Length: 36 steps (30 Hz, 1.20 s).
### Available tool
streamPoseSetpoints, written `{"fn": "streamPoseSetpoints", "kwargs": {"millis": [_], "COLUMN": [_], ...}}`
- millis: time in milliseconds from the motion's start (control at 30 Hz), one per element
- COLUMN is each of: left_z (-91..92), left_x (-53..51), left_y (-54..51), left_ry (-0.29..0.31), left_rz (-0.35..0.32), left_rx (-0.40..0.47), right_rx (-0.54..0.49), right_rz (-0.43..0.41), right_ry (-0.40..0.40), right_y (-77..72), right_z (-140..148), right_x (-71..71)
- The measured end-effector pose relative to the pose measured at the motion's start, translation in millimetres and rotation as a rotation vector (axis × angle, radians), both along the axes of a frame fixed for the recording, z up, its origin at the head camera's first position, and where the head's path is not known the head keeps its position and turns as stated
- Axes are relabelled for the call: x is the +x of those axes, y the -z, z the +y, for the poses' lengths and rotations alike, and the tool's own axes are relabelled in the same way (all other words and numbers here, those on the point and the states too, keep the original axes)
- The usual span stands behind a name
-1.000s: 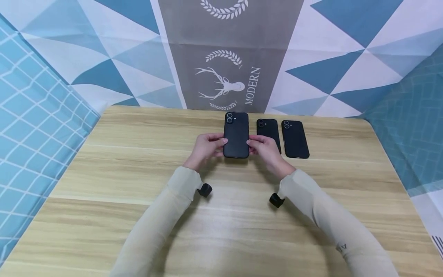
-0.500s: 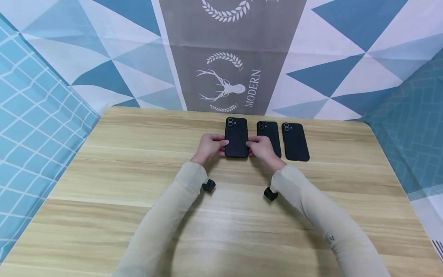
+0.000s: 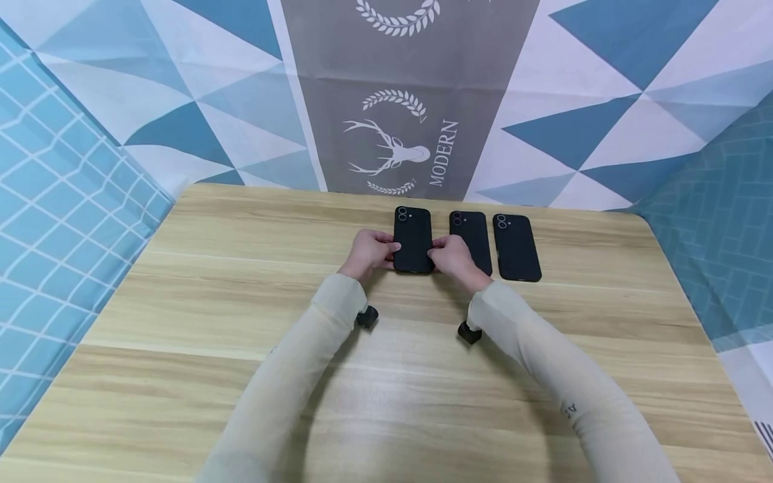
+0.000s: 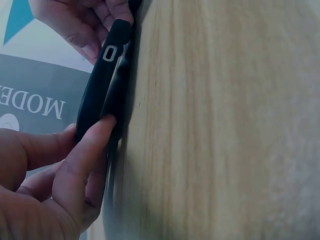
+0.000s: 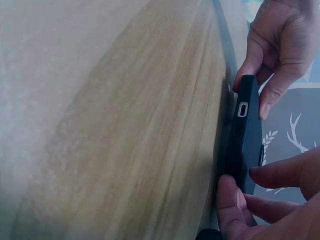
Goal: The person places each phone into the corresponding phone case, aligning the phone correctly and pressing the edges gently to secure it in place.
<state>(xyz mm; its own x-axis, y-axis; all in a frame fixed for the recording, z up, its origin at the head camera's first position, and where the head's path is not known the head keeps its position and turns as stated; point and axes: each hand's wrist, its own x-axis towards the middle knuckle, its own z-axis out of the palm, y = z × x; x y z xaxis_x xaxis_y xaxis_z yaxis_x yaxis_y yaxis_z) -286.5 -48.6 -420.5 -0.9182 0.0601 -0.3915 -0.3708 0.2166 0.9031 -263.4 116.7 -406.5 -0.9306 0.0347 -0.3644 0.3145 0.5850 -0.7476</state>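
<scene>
A black phone case (image 3: 413,240) with two round camera holes lies back side up near the table's far edge. My left hand (image 3: 368,253) pinches its left edge between thumb and fingers; my right hand (image 3: 453,257) pinches the right edge. In the left wrist view, the port slot shows on the near end of the phone case (image 4: 95,90), whose underside is just off the wood or touching it; I cannot tell which. To the right lie two more black phone cases, a middle one (image 3: 474,235) partly hidden by my right hand and an outer one (image 3: 517,247).
The wooden table (image 3: 386,389) reaches back to a patterned cloth wall (image 3: 241,100). Blue grid cloth (image 3: 60,201) hangs along the left side and teal cloth (image 3: 718,201) along the right. Small black wrist cameras sit at both cuffs.
Both hands have lowered the phone case toward the table, left of the other two. Its edges are still pinched. The other two phone cases stay in place.
</scene>
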Motion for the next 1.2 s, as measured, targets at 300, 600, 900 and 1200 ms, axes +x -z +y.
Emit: {"fn": "streamPoseSetpoints", "kwargs": {"millis": [300,600,900,1200], "left_z": [3.0,5.5,3.5,-13.0], "left_x": [-3.3,-3.7,-2.7,15.2], "left_y": [-0.8,-3.4,-1.7,-3.1], "left_ry": [0.002,0.026,0.055,0.161], "left_rz": [0.011,0.062,0.104,0.178], "left_rx": [-0.033,-0.228,-0.294,-0.333], "right_rx": [0.001,0.070,0.085,0.025], "right_rz": [-0.014,0.033,0.050,0.090], "right_ry": [0.005,-0.015,-0.043,-0.110], "right_y": [0.3,3.4,4.8,-0.7], "right_z": [0,-3,-4,15], "right_x": [-2.0,-2.1,-0.8,36.8]}}
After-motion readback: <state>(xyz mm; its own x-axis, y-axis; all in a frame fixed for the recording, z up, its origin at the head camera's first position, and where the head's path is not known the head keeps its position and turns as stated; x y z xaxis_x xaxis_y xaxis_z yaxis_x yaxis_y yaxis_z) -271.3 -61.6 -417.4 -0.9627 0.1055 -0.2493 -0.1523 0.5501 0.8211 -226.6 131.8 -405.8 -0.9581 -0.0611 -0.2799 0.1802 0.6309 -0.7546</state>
